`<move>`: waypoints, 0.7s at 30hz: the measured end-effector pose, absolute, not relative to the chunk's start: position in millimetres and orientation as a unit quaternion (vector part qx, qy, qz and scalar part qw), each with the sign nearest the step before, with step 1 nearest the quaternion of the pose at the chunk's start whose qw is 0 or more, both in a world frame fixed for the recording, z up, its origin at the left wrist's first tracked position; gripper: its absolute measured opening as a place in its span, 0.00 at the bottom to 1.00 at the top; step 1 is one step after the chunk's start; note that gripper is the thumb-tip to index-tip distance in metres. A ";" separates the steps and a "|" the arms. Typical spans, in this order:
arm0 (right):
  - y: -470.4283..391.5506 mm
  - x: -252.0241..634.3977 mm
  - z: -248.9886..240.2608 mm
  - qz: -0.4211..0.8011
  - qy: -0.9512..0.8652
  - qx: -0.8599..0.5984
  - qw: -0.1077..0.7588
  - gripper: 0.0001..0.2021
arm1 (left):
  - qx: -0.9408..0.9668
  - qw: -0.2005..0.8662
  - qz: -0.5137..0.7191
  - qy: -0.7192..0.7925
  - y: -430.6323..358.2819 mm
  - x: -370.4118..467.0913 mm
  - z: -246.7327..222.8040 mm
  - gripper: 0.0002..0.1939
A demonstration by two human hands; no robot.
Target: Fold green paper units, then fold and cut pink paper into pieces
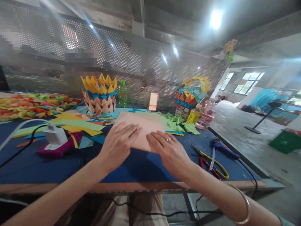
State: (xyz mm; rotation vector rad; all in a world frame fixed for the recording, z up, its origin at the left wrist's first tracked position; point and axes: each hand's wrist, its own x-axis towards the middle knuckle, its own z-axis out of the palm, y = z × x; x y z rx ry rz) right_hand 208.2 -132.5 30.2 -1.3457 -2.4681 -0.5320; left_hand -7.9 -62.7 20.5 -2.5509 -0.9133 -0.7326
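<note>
A pale pink sheet of paper (143,133) lies on the blue table (145,166) in front of me. My left hand (118,141) rests on its left part, fingers extended and lying flat. On its right part lies my right hand (170,149), also flat with outstretched fingers and a ring on one of them. Behind the pink sheet are more coloured sheets and crumpled light green pieces (175,122). Neither hand grips anything.
Scissors (213,164) and a blue glue gun (224,149) lie at the right. Folded-paper baskets (100,97), a green bottle (122,94) and a pink bottle (205,116) stand behind. A white charger (55,136) sits left, near colourful scraps (35,105).
</note>
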 end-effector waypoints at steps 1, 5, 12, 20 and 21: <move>-137.0 208.5 21.4 -0.144 -0.862 -0.470 0.123 0.25 | -0.910 0.126 -0.225 -0.324 -65.6 -10.4 8.0 0.31; -145.1 214.4 8.2 -0.010 -0.874 -0.480 0.080 0.25 | -0.942 -0.048 -0.125 -0.309 -70.9 -17.0 -18.5 0.29; -145.2 222.6 14.2 0.097 -0.867 -0.483 0.067 0.32 | -0.933 -0.104 -0.109 -0.326 -69.1 -18.7 -26.1 0.31; -116.4 250.0 27.1 0.035 -0.831 -0.533 0.152 0.25 | -0.899 -0.051 -0.249 -0.356 -57.0 -27.8 -46.9 0.22; -107.0 258.2 30.7 0.004 -0.812 -0.561 0.161 0.22 | -0.884 -0.064 -0.266 -0.378 -55.1 -29.6 -40.8 0.21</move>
